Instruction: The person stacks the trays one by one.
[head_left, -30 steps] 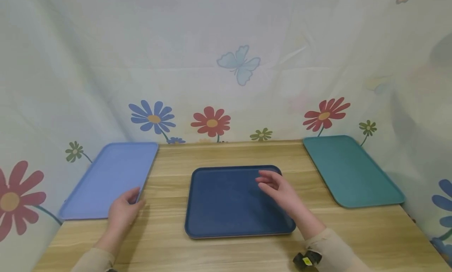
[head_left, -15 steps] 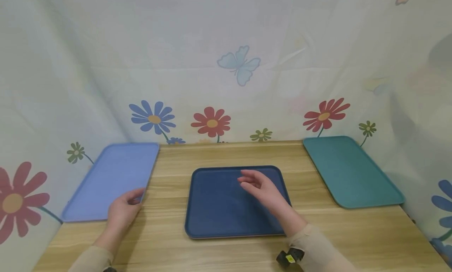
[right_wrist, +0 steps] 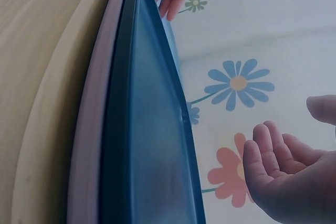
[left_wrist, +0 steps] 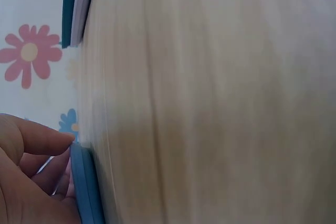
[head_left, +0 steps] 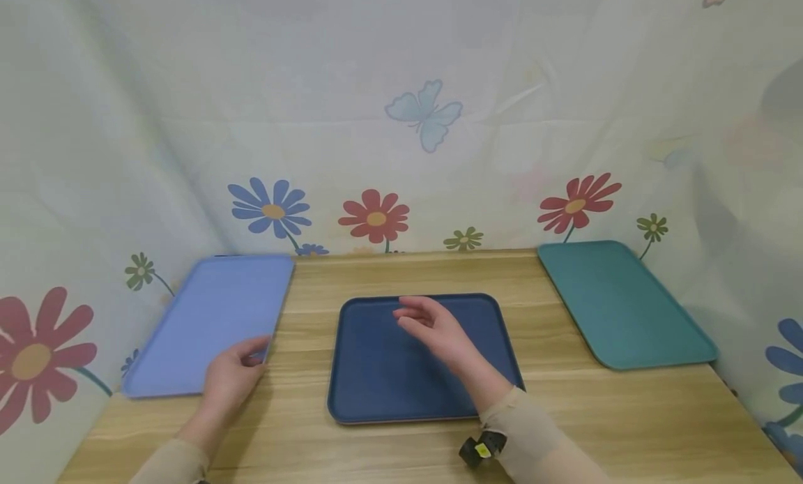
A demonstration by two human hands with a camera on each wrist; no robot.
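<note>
At the left of the head view lies a periwinkle-blue tray. My left hand grips its right edge near the front. In the left wrist view the tray's rim shows at the fingers, with a fingertip right on its edge. My right hand hangs over a navy tray in the middle of the table, fingers loosely bent and holding nothing. A pale lilac layer shows under the navy tray in the right wrist view.
A teal tray lies along the right side of the wooden table. A flower-printed cloth hangs behind and at both sides. A small black device is on the right wrist.
The periwinkle tray has slid a little to the right together with my left hand. My right hand has moved left across the navy tray. The navy and teal trays have stayed put.
</note>
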